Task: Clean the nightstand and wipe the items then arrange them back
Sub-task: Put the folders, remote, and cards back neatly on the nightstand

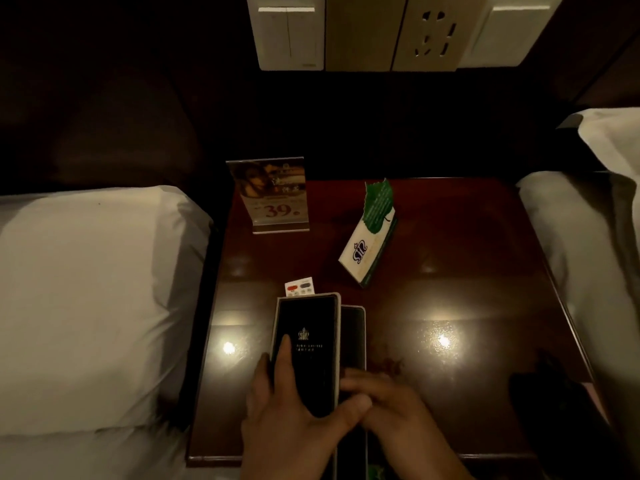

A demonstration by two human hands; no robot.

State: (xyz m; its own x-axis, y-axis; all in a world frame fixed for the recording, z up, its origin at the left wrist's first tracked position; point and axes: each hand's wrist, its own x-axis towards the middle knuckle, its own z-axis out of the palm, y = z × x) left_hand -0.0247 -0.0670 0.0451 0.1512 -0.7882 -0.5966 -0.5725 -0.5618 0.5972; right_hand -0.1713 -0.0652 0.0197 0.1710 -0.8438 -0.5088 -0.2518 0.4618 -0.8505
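1. I see the left hand [294, 407] gripping a black leather folder [304, 348] — index finger flat on its cover, thumb across the near end.
2. Its long axis runs away from the fingertips, toward the acrylic sign [273, 195].
3. The right hand [388, 403] sits just right — fingers curled loosely at a second dark folder [353, 337]; grip unclear.
4. Both are over the nightstand [450, 306].

Hotel room: nightstand [450, 237] between two white beds [86, 289].
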